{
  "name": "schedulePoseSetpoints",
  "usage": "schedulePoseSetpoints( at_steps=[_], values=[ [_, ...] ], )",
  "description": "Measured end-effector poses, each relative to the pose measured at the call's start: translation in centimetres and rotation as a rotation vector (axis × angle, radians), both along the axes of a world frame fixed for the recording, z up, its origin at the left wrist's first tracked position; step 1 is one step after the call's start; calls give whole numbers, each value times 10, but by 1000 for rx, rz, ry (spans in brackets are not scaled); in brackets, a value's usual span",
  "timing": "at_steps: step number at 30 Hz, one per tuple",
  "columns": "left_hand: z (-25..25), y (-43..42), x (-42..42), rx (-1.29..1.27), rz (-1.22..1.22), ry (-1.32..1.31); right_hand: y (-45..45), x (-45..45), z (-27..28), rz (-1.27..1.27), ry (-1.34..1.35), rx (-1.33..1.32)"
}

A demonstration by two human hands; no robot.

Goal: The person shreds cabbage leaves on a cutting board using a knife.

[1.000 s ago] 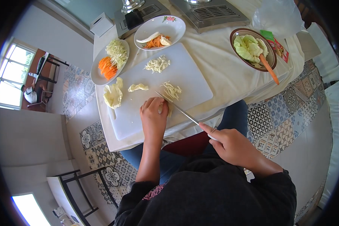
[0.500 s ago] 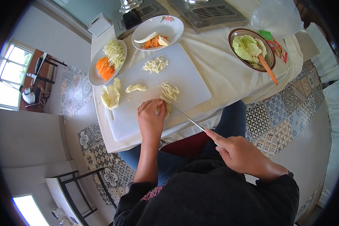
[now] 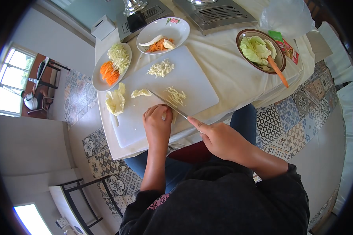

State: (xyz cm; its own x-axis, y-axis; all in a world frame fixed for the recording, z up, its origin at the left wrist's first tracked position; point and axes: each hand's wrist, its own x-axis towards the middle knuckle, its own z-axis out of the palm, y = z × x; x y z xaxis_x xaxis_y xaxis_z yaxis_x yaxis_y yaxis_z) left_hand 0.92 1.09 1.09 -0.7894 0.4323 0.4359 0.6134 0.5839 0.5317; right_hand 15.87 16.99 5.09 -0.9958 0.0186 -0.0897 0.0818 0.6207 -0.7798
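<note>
Left hand (image 3: 158, 119) is curled round some cabbage (image 3: 164, 116) on the board (image 3: 202, 84). Right hand (image 3: 219, 139) is shut on the knife (image 3: 170, 105), its blade just past the left fingers. Strips (image 3: 176, 96) lie beyond; a bowl (image 3: 239, 50) sits far right.

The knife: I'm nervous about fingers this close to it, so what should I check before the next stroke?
1. Knife gripped: ok, the right hand is closed on the handle, index finger pointing along it.
2. Fingers of the left hand clear of the edge: cannot tell; they are close to the blade, and the gap is not readable.
3. Cutting board flat on the tablecloth: ok.
4. Board secured against slipping: cannot tell; its underside is hidden.
5. Space at the blade's tip free: not ok, a pale leaf piece lies right by it.
</note>
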Motion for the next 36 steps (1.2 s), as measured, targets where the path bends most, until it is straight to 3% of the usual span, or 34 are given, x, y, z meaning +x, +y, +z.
schedulePoseSetpoints(
  at_steps=[4,25,36],
  values=[
    [-3,-2,-1,11,18,-85,-1,6,-6,-6,60,55],
    [-5,-5,1,98,42,-140,26,72,51,-34,-259,23],
    [-1,-3,0,108,19,-170,22,66,38,-86,-119,-60]
  ],
)
